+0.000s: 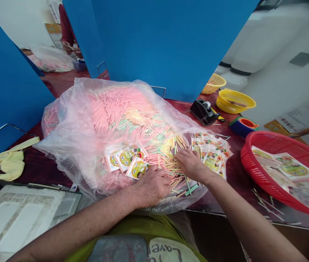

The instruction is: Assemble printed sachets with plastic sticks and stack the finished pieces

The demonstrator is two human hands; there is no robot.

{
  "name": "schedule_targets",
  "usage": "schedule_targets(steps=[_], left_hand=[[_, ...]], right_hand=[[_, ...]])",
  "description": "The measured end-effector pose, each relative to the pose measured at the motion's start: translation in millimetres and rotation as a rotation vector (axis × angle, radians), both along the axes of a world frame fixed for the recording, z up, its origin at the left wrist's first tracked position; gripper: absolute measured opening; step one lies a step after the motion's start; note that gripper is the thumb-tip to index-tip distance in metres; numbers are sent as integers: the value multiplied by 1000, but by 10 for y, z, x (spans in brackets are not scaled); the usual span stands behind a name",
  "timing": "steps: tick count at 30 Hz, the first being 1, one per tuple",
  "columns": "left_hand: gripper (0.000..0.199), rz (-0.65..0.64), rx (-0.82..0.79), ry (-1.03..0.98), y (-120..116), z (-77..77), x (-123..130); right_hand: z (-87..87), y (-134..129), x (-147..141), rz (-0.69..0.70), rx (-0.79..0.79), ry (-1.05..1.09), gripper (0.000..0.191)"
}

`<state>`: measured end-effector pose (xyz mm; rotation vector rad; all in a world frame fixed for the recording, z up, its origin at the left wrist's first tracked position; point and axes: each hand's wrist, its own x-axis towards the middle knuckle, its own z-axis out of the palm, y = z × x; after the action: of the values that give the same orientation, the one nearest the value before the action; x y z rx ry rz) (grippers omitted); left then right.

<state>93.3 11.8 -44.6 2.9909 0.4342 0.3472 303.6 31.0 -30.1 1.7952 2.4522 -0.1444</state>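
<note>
A large clear plastic bag (75,153) lies open on the table, heaped with thin pink, yellow and green sticks (113,109). My left hand (153,187) rests at the bag's near side with its fingers curled down on the sticks. What lies under those fingers is hidden. Close by, my right hand (190,163) has its fingers closed together among yellow and pink sticks. Just left of my left hand, several printed packets with green cartoon faces (138,168) lie on the bag. More such packets (211,153) are spread in overlapping rows beyond my right wrist.
A red basket (253,145) holding packets stands at the right. Behind are a tape dispenser (205,112), tape rolls (243,126) and a yellow basket (235,102). Blue panels (154,43) rise behind the bag. A yellow glove (9,165) lies left. Another person's hands (69,48) show beyond.
</note>
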Motion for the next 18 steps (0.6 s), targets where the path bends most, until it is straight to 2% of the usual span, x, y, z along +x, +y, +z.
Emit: schedule_targets(steps=[2, 5, 8, 12, 16, 18], left_hand=[[11, 1, -8, -2, 0, -4, -2], [11, 13, -37, 16, 1, 1, 0], [11, 21, -65, 24, 6, -2, 4], [12, 29, -82, 18, 2, -28, 5], [14, 26, -128, -5, -9, -2, -10], [15, 17, -233, -79, 16, 66, -21]], right_hand=[[84, -59, 109, 72, -50, 47, 31], [155, -46, 143, 102, -97, 26, 54], [121, 21, 9, 56, -85, -67, 43], [13, -20, -153, 37, 51, -140, 26], [-3, -143, -56, 6, 112, -110, 21], [52, -167, 50, -37, 152, -24, 24]])
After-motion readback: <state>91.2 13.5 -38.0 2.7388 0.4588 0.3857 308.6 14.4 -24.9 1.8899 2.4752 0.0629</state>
